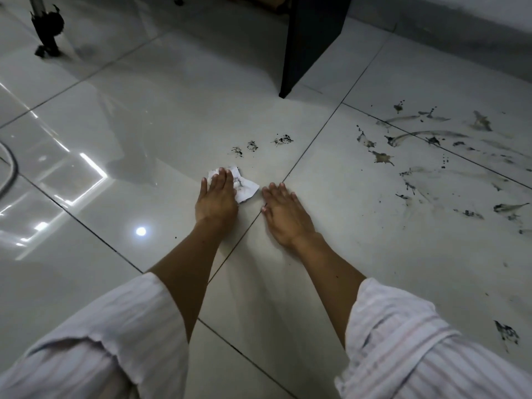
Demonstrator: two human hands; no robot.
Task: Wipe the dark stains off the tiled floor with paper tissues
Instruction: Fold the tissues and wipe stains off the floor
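Left hand (216, 197) pressing flat on stained tissue (244, 189); right hand (283, 210) resting flat on floor (144, 125); dark stains (252, 146) just beyond.

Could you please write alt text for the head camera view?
A person's left hand presses a stained paper tissue flat on a glossy tiled floor, while the right hand rests open beside it. Three small dark stains lie just ahead; larger smears spread to the right.

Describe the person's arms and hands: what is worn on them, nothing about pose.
Both hands, left hand and right hand, are bare: no gloves, rings or watch visible. Each forearm is uncovered, with loose pale sleeves bearing faint pinkish stripes pushed up towards the elbows.
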